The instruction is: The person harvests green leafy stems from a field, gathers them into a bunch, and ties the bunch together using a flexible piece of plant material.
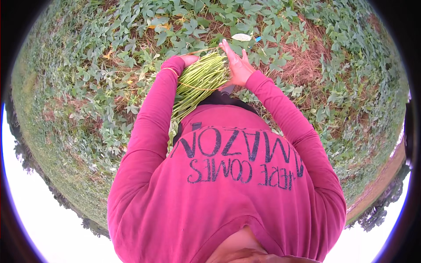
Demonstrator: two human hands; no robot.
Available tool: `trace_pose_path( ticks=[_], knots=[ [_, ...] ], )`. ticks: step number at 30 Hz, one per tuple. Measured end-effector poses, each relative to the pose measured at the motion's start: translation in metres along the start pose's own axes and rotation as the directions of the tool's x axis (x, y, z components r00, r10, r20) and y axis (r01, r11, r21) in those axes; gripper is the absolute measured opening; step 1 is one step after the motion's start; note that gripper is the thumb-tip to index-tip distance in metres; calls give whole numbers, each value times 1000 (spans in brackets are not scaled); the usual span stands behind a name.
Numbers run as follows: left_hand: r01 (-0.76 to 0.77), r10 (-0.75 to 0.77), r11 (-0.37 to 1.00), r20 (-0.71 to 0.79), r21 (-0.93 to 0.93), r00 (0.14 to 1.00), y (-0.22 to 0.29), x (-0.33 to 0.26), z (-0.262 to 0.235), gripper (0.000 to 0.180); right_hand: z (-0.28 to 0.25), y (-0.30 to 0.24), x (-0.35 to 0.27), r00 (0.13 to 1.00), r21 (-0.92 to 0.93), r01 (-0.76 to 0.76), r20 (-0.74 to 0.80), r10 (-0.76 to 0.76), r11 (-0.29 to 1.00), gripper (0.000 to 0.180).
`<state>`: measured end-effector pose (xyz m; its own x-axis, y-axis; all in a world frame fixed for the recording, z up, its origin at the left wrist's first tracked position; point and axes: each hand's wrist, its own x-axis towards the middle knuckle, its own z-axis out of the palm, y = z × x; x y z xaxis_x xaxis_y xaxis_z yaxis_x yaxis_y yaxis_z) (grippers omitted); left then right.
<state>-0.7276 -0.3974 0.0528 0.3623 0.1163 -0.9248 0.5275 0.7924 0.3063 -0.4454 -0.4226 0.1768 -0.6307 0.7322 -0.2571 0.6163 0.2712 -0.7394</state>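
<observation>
A thick bundle of long green stalks (pixel 199 79) lies slanting in front of my chest, cut ends up and to the right. My left hand (pixel 189 60) wraps its far left side; most of its fingers are hidden behind the stalks. On the right side, my right hand (pixel 238 68) rests against the bundle with its fingers stretched out and apart. A thin orange rubber band (pixel 205 51) runs taut from the left hand to the right fingertips. Its lower strand appears to cross the stalks. Another yellowish band (pixel 169 69) circles my left wrist.
Low leafy vines (pixel 105 65) cover the ground all around. Dry brown straw (pixel 305 59) shows among them at the right. A pale leaf (pixel 241 37) and a small blue scrap (pixel 258 39) lie beyond my right hand. Trees (pixel 377 215) stand along the field's edge.
</observation>
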Motion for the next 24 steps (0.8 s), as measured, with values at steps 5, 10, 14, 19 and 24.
trace_pose_path(
  ticks=[5, 10, 14, 19, 24],
  knots=[
    [61, -45, 977, 82, -204, 996, 34, -31, 28, 48, 38, 51, 1, 948, 567, -184, 319, -8, 803, 148],
    [91, -76, 971, 77, -219, 994, 14, -7, 17, 41, 6, 17, -9, 829, 415, -350, 554, 72, 840, 133],
    [72, -50, 958, 86, -277, 995, 12, 1, 9, 42, -7, 26, -10, 818, 33, -234, 548, 178, 972, 114],
    [-60, 92, 981, 164, -187, 982, 31, -7, 15, 37, 80, 59, -20, 995, 558, -48, -50, 92, 829, 89],
    [-97, 128, 981, 188, -166, 974, 36, -6, -7, 36, 106, 42, -6, 927, 907, -330, 258, 273, 261, 40]
  ],
)
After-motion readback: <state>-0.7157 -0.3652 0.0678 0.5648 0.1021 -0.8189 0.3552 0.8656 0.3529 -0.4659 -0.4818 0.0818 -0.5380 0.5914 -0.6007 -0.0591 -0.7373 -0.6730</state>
